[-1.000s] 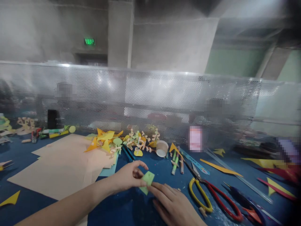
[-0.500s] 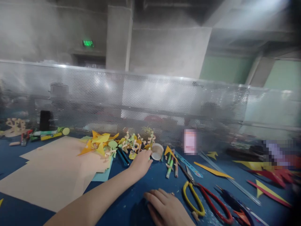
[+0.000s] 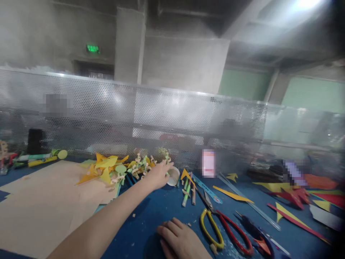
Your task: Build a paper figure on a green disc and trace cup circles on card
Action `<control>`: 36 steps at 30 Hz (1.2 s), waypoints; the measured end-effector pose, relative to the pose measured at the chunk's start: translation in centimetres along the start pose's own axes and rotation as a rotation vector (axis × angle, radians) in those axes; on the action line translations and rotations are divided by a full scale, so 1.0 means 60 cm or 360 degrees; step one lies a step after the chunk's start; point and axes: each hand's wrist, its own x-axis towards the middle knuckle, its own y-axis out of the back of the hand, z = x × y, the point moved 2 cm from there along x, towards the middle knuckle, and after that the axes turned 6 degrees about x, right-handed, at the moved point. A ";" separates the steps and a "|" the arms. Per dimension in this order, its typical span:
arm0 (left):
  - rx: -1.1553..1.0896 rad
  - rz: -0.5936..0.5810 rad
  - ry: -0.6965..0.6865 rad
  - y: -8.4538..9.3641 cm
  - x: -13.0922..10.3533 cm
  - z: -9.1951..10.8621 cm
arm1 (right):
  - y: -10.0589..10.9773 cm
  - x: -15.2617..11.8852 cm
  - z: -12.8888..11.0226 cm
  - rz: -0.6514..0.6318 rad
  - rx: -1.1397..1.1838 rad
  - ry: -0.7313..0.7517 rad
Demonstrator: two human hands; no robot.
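Left hand [image 3: 157,175] stretched to the far middle of the worktop [image 3: 129,228], at the right end of the curled paper pieces [image 3: 137,168] and just beside the roll [image 3: 174,176]. Bit of green [image 3: 167,174] shows by its fingertips; can't tell if the fingers are clamped on it or just near it. Curled paper pieces sit far middle, by the perforated screen [image 3: 169,111], with orange and yellow paper shapes [image 3: 106,166] to their left.

Right hand [image 3: 180,239] rests near middle on the worktop, fingers side by side, loosely curved, thumb apart below them. Scissors [image 3: 212,210] lie just to its right, yellow and red handles spread. Dark blue tool [image 3: 252,228] near right. Blue ruler [image 3: 208,190] and green sticks [image 3: 185,196] beyond the scissors. Pale sheets [image 3: 40,201] cover the left side.
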 end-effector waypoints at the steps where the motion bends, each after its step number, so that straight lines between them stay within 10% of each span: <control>1: 0.0010 0.0041 -0.0022 0.015 -0.002 -0.010 | 0.000 0.000 0.000 -0.0006 0.0018 -0.0003; 8: 0.0212 0.0216 0.0331 0.124 -0.049 -0.164 | 0.002 0.003 -0.005 0.0017 0.0038 0.0027; 14: 0.0249 -0.0051 0.0491 0.122 -0.108 -0.274 | -0.006 0.001 -0.003 0.0042 0.0023 0.0044; 30: -0.0331 -0.0038 0.1204 0.062 -0.107 -0.319 | -0.004 0.001 0.001 0.0003 0.0078 0.0005; 36: -0.0132 -0.0144 0.1090 0.065 -0.111 -0.310 | -0.005 0.004 0.001 0.0002 0.0126 -0.0023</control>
